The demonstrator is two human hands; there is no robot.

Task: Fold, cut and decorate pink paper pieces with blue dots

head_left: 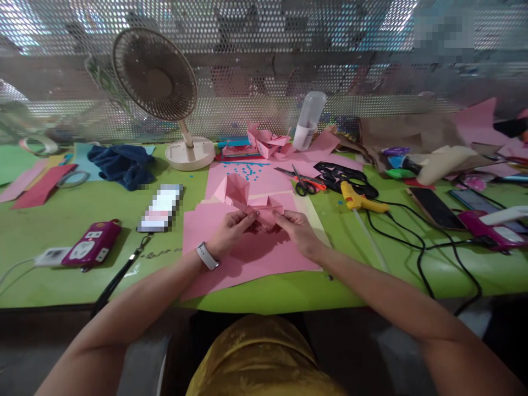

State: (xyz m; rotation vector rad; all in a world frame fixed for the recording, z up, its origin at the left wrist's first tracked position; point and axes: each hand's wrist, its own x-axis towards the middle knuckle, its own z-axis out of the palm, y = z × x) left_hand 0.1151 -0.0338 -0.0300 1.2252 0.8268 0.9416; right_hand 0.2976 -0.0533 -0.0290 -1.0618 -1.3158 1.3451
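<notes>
Pink folded paper (267, 214), creased and angular, sits between the left hand (231, 231) and right hand (301, 234), each pinching it with thumb and fingers closed. Flat pink sheets (256, 263) lie beneath the grip; beyond it, right, black-handled scissors (304, 188); farther, left, a round-caged fan (157, 82); behind, perforated metal panelling (256, 33).

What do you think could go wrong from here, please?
The folded pink paper held by the left hand and right hand might crease or tear if pulled. The black strap on the phone reaches the front edge of the table, so it could snag. If running, the fan might scatter the small blue bits.
</notes>
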